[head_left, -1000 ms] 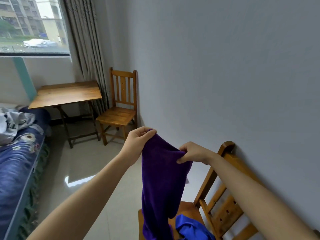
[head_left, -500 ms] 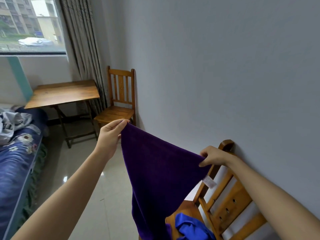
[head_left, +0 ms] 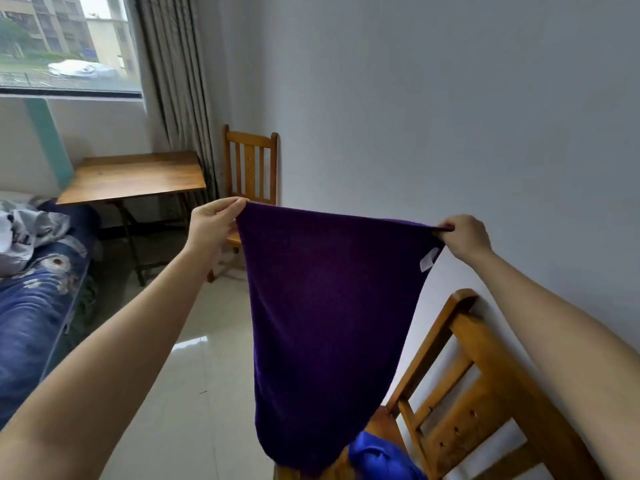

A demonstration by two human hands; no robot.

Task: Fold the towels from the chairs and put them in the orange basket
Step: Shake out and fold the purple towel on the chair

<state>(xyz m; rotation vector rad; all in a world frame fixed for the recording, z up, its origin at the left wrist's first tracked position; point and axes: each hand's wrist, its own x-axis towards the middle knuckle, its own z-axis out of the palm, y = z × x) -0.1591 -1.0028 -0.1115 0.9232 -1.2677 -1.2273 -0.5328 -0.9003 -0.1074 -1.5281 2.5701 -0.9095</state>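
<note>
Fingers (head_left: 223, 208) on one purple towel (head_left: 329, 306)

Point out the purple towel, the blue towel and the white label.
Dark purple fabric towel (head_left: 329, 323), head view, middle of hanging cloth.
Bright blue crumpled towel (head_left: 377, 459), head view, upper fold.
Small white label (head_left: 428, 260), head view, centre.

clearance | centre: dark purple cloth towel (head_left: 329, 306) hangs as a sheet, blocks straight reach | 1-3 o'clock: plain grey painted wall (head_left: 450, 116) close | 4-5: slatted wooden chair (head_left: 485, 393) against wall, crumpled bright blue towel (head_left: 377, 459) on seat | 7: glossy pale tiled floor (head_left: 180, 393) open, free lane | 9: blue floral bed (head_left: 31, 323) | 11: brown wooden table (head_left: 135, 176) | 12: second slatted wooden chair (head_left: 250, 161) behind sheet
</note>
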